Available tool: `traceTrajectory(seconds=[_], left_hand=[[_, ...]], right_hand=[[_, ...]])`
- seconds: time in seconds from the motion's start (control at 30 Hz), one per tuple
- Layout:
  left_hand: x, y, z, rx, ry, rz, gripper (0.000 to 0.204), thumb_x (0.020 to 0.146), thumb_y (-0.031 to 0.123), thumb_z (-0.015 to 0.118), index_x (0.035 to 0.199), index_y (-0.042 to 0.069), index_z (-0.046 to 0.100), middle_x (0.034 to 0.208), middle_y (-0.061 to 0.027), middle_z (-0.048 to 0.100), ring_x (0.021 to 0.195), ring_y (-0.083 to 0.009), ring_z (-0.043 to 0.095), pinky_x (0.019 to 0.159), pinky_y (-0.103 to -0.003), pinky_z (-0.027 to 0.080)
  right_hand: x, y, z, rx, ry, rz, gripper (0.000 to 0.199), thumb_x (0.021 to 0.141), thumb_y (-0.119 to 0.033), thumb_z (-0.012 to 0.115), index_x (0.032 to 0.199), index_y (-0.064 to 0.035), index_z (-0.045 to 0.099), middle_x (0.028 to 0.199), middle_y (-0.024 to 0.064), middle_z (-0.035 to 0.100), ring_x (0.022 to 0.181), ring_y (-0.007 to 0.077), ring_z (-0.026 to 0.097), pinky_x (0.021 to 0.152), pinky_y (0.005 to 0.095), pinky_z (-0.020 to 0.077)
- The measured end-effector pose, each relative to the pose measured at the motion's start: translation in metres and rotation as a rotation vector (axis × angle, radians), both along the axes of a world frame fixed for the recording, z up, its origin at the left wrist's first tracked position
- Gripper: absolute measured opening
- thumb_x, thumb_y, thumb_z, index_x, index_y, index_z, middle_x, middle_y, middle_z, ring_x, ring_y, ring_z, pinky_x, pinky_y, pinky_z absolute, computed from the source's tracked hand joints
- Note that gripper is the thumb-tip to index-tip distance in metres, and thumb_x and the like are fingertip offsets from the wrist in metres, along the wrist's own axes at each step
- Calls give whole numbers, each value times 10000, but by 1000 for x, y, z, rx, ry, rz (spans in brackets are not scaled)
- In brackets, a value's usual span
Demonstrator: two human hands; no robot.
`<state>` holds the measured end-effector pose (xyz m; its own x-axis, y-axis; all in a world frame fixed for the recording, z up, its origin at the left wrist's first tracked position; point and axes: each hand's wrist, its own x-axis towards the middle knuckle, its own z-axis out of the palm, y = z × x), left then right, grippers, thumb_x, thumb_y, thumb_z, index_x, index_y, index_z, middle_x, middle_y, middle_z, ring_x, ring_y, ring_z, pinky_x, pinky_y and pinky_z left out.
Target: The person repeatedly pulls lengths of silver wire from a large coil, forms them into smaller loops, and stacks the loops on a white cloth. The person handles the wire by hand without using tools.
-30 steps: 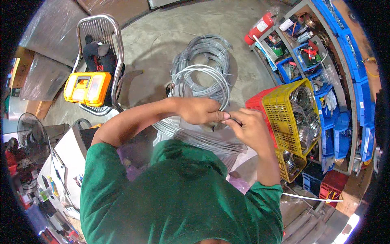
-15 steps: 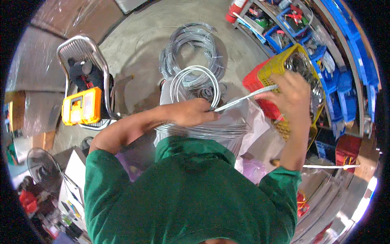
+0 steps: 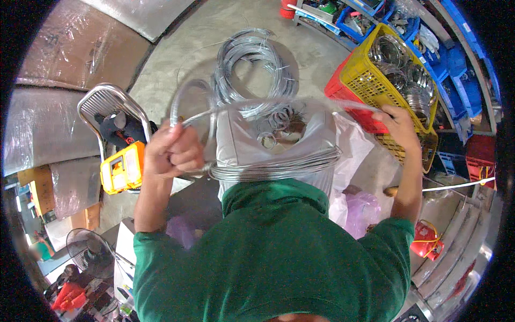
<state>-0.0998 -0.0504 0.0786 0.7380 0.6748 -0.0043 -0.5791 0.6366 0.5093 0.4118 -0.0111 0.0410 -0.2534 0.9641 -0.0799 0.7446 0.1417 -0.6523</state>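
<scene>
A wire bundle [image 3: 273, 167] lay nearest your chest. Beyond it, your left hand [image 3: 173, 153] had its fingers clamped around the looped cable [image 3: 311, 100] — motion-blurred — which spanned to your right hand [image 3: 397, 124], its fingers pinched on it. A wire coil [image 3: 225, 72] lay farther, on the floor [image 3: 316, 59].

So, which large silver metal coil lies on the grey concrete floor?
The round wire coil farthest from the green shirt. Another coil lies close to that shirt; the blurred wire is held by the left hand and right hand.
</scene>
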Motion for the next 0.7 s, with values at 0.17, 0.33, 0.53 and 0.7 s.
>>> traceTrajectory(seconds=[0.17,0.33,0.53,0.7], left_hand=[[3,-9,-4,52,-84,8,462,1044,456,375,666,193,345,482,119,233,358,-58,183,366,-256,156],[112,-35,-29,-174,-553,-223,539,1021,528,398,613,199,273,464,107,217,340,-52,170,332,-249,148],[174,-37,-39,-149,-831,-149,491,1047,439,400,658,158,298,480,98,261,334,-38,214,326,-223,186],[146,-20,-50,-167,-623,-134,470,1049,424,357,656,173,299,484,98,231,341,-49,180,316,-230,168]], right_hand=[[21,-16,-11,-77,95,-185,271,967,-283,617,978,-12,625,747,44,562,655,136,511,603,276,412],[-46,5,-49,-69,1289,-706,330,981,-455,574,891,-143,520,676,-52,348,512,70,304,456,254,243],[-180,19,-90,-607,2212,-598,222,993,-241,513,807,-122,491,635,-62,353,504,87,340,486,267,319],[-204,-10,-88,-1065,2286,-405,229,1004,-184,473,794,-95,493,635,-41,369,535,92,357,543,255,367]])
